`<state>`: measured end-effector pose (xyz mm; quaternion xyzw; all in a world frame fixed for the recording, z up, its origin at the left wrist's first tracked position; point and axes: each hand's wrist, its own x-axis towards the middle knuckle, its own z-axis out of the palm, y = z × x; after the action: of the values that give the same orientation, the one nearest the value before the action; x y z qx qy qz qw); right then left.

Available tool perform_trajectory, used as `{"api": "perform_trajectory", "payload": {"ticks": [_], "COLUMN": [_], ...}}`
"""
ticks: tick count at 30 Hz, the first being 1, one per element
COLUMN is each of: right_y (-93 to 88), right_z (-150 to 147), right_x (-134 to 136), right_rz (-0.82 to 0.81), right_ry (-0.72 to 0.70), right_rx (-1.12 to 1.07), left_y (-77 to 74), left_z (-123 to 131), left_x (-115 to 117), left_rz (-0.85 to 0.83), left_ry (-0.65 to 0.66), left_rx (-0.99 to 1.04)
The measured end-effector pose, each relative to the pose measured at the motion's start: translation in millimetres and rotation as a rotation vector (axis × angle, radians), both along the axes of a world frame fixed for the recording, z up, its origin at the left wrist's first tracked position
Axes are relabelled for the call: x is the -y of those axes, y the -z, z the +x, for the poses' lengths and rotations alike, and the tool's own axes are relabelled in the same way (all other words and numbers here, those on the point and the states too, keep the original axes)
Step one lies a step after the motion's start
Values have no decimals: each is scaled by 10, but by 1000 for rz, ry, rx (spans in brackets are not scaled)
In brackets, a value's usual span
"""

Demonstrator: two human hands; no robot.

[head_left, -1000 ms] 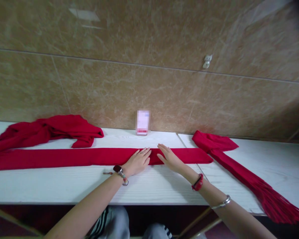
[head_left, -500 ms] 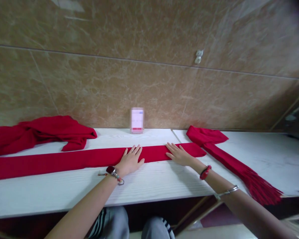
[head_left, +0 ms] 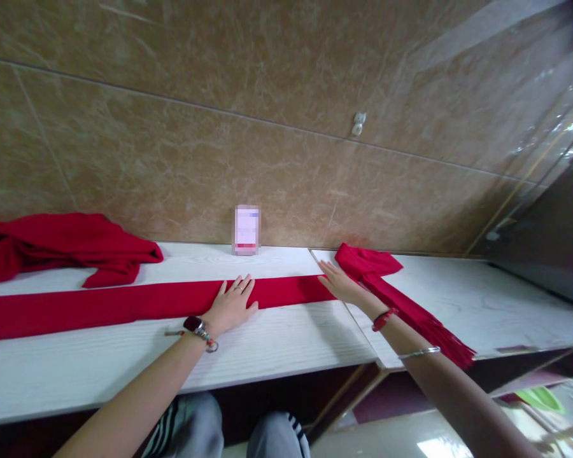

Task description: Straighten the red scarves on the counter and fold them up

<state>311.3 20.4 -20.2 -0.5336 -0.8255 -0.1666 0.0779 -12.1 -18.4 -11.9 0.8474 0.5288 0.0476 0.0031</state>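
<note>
A long red scarf (head_left: 162,300) lies stretched flat along the white table. My left hand (head_left: 230,308) rests palm down on its flat band, fingers spread, with a ring, a watch and a beaded bracelet on that side. My right hand (head_left: 342,285) is over the band's right stretch, fingers extended and nothing held; a shadow falls on the table below it. Just beyond that hand the red cloth folds over, and a fringed red end (head_left: 451,343) slants toward the front edge, partly behind my right forearm. At the left, a bunched red cloth (head_left: 76,245) lies against the wall.
A phone-like device (head_left: 246,232), its screen blurred, leans upright on the brown marbled wall (head_left: 172,165). A small white figure (head_left: 358,123) is fixed higher up. The white table (head_left: 277,337) has a seam on the right. A dark box-shaped object (head_left: 549,235) stands at the far right.
The view has turned to the right. My right hand has shifted right along the scarf and appears raised from it, while my left hand stays in place on the cloth.
</note>
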Motion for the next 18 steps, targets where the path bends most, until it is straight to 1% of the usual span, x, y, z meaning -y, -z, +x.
{"api": "perform_trajectory", "payload": {"ticks": [3, 5, 6, 7, 8, 9, 11, 14, 16, 18], "right_y": [-5, 40, 69, 100, 132, 165, 233, 346, 419, 466], "right_z": [-791, -1174, -1279, -1319, -1295, -1211, -898, -210, 259, 608], "right_x": [54, 106, 128, 142, 147, 139, 96, 4, -50, -98], "right_rz": [-102, -147, -153, -150, -140, -122, -79, 1, 29, 40], "right_ry": [-215, -298, -312, -316, -311, -301, -281, -274, -245, -211], "right_rx": [-85, -97, -98, -91, -78, -59, -4, 109, 179, 207], "left_y": [-2, -12, -19, -27, -35, -43, -62, -92, -107, -113], "left_z": [9, 6, 1, -5, -11, -17, -27, -32, -33, -32], "left_x": [13, 27, 34, 41, 47, 52, 59, 69, 75, 77], "left_rz": [-13, -24, -28, -36, -47, -60, -86, -112, -125, -135], "left_ry": [-50, -72, -74, -76, -79, -83, -89, -90, -90, -88], "left_rx": [2, -3, -6, -7, -6, -4, 3, 13, 16, 18]}}
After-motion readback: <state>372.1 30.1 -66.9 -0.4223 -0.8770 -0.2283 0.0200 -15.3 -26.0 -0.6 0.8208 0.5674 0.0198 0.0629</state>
